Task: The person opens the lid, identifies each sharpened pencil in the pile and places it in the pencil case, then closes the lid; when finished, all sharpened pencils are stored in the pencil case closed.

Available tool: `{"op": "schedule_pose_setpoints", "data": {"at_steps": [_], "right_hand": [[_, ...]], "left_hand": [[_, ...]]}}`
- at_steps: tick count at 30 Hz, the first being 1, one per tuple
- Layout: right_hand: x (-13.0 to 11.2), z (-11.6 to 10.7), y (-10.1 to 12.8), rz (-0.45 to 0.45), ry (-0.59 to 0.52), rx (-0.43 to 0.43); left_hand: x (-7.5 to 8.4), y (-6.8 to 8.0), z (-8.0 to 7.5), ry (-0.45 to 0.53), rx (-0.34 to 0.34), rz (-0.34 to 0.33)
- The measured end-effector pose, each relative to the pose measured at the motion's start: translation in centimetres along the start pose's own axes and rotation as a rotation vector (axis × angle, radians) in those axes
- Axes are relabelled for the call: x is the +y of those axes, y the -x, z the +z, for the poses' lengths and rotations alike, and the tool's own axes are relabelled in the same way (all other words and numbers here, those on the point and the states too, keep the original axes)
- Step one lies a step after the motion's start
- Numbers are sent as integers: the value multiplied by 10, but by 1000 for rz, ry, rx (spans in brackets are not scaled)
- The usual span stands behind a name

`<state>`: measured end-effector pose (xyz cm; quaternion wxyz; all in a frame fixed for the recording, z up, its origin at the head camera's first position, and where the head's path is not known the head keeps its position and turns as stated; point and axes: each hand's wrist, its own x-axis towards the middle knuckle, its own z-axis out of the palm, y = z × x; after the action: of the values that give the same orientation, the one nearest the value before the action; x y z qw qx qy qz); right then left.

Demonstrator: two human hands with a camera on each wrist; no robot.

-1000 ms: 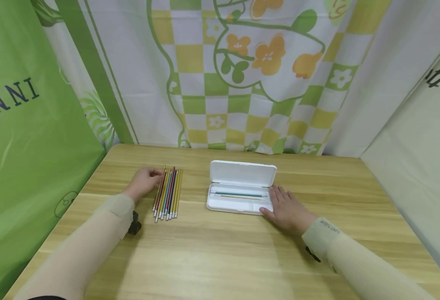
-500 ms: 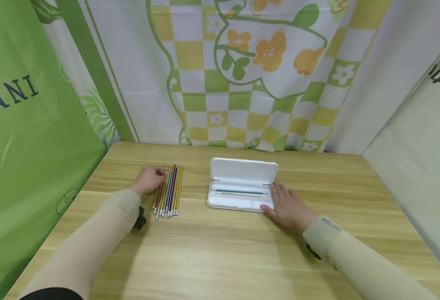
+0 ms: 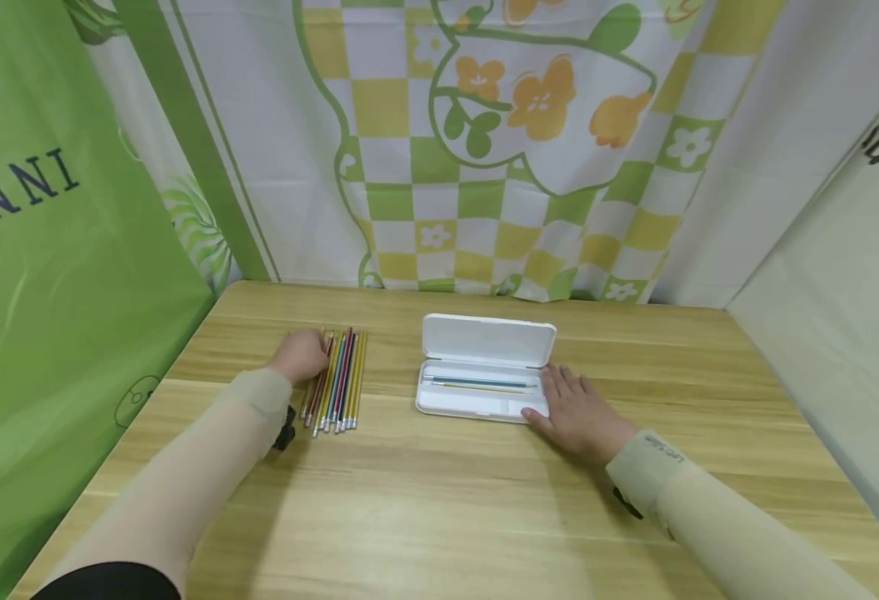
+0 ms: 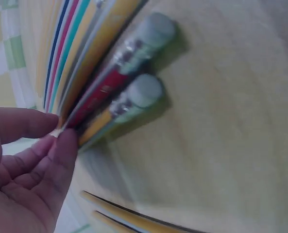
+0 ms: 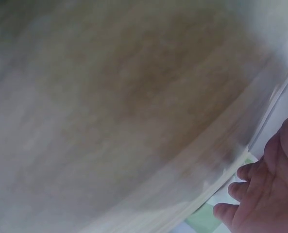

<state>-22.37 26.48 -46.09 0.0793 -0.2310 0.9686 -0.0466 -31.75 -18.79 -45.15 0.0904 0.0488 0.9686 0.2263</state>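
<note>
A row of several coloured pencils (image 3: 337, 380) lies on the wooden table (image 3: 439, 492), left of centre. My left hand (image 3: 302, 354) sits at the row's far left end, fingers curled. In the left wrist view its thumb and fingertips (image 4: 61, 148) pinch a red pencil (image 4: 102, 92) at the row's edge, next to a yellow one (image 4: 119, 111). An open white pencil case (image 3: 484, 402) lies mid-table with its lid (image 3: 488, 340) up and two pencils (image 3: 480, 383) inside. My right hand (image 3: 577, 412) lies flat beside the case's right end, thumb against its front corner.
Printed cloth walls close in the table: green on the left (image 3: 49, 275), a checked flower pattern at the back (image 3: 484, 167), pale grey on the right (image 3: 844, 333). The right wrist view is blurred and shows table wood (image 5: 110, 121) and my fingertips (image 5: 245, 191).
My left hand has crept slightly right onto the end of the pencil row. The right hand and the case have kept their places.
</note>
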Motion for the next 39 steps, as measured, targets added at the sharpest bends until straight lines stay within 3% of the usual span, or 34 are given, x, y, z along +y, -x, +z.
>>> {"op": "schedule_pose_setpoints", "data": {"at_steps": [3,6,15,28,32,39], "right_hand": [[-1,-1,0,1,2,-4],[-2,-2,1,1,-2,-2],[2,1,0,-13,-5,4],[0,0,1,6,-5,2],[0,1,1,11,-6,4],[-1,0,0,10,-11,-1]], "left_hand": [[1,-7,4,-84,-12,15],[1,-12,7,-109,-21,6],[7,-10,-2,26,-105,-101],[10,-5,-3,210,-101,-204],[2,-6,-1,351,-113,-196],[-9,-8,-5,724,-204,-166]]}}
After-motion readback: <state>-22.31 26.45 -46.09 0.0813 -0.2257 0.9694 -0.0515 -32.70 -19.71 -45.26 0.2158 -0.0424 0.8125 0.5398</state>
